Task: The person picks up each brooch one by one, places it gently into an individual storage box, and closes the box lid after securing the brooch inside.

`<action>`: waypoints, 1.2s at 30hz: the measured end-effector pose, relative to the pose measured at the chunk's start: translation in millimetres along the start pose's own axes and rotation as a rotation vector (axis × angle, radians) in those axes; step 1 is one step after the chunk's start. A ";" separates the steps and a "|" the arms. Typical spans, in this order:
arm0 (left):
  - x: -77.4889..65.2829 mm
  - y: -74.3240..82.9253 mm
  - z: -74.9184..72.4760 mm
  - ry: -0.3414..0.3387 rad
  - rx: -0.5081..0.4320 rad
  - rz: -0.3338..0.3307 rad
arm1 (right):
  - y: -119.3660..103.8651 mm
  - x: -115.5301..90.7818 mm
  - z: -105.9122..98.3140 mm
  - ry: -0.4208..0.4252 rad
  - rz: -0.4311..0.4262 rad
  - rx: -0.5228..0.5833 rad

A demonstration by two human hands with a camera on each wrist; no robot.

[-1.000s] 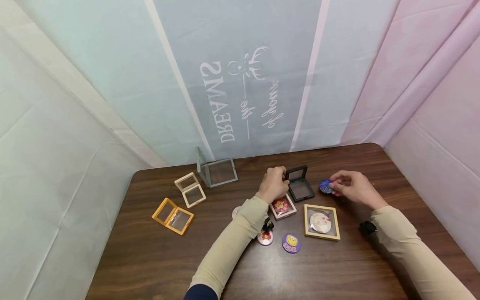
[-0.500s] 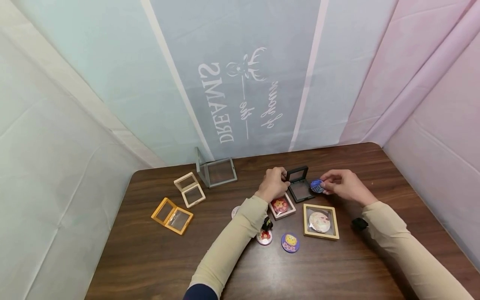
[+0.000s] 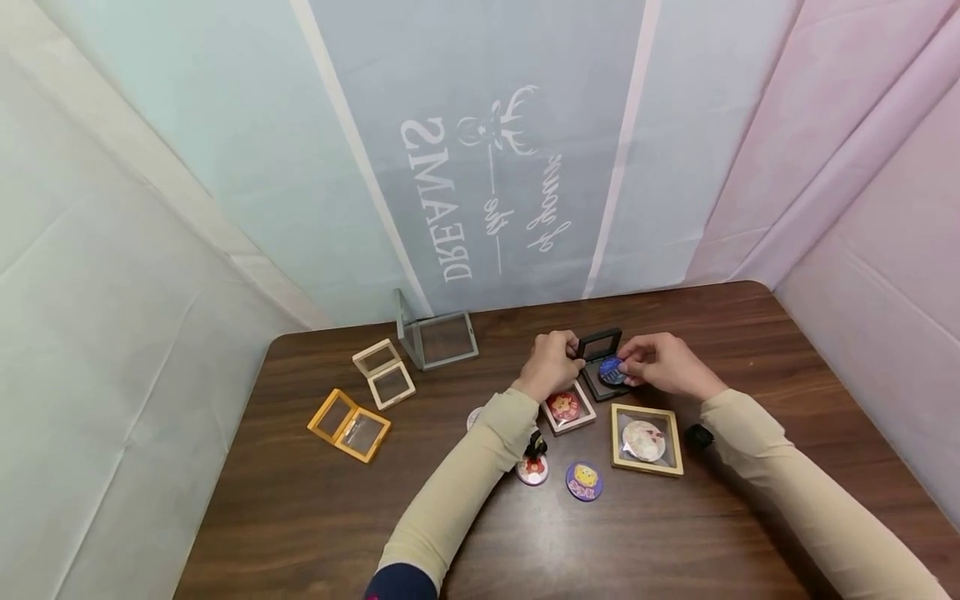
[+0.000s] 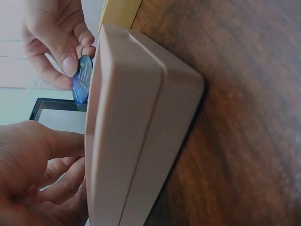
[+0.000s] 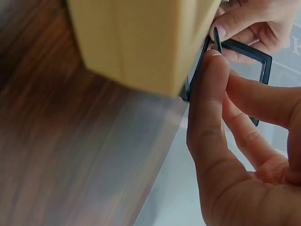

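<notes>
Best to lower the blue badge (image 3: 612, 372), pinched by its rim in the right hand (image 3: 663, 364) beside the left hand (image 3: 550, 364), gently and level into the open black case (image 3: 602, 391), while bracing the left-gripped upright lid (image 3: 601, 335) against closing.

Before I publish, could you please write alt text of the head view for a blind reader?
A person's right-hand grip holds a blue badge over an open black case while the left-hand grip holds the case's edge. Cases with badges and loose badges lie nearby; three open cases sit to the left.
</notes>
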State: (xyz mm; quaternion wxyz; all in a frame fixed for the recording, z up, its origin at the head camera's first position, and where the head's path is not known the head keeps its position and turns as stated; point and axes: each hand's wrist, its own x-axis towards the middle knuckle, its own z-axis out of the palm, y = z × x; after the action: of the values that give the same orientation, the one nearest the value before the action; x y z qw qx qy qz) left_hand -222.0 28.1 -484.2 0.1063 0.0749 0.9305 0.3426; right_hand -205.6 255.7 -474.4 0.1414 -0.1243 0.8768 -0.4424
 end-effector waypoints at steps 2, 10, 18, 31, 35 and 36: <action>1.1 -0.1 0.2 0.002 -0.005 0.000 | -1.7 1.9 1.6 -0.008 -0.003 0.007; 1.7 -0.3 -0.7 0.004 -0.015 -0.007 | -8.7 7.2 3.3 -0.040 0.014 0.011; 0.2 1.4 -0.9 -0.011 0.009 0.000 | -8.1 8.8 4.8 -0.051 0.061 0.019; 0.0 1.7 -0.1 -0.011 0.018 -0.020 | -5.4 8.4 1.1 -0.079 0.103 0.027; 1.0 1.3 0.5 -0.003 0.019 -0.023 | -6.3 6.1 -0.6 -0.083 0.103 0.038; 1.2 1.0 0.7 -0.003 0.017 -0.024 | -6.6 6.1 -0.7 -0.083 0.105 0.039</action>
State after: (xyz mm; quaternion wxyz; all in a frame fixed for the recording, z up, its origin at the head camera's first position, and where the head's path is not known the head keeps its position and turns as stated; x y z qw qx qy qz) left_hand -222.9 29.6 -484.2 0.1108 0.0653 0.9340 0.3332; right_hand -211.0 250.3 -469.4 0.2028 -0.0936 0.8667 -0.4461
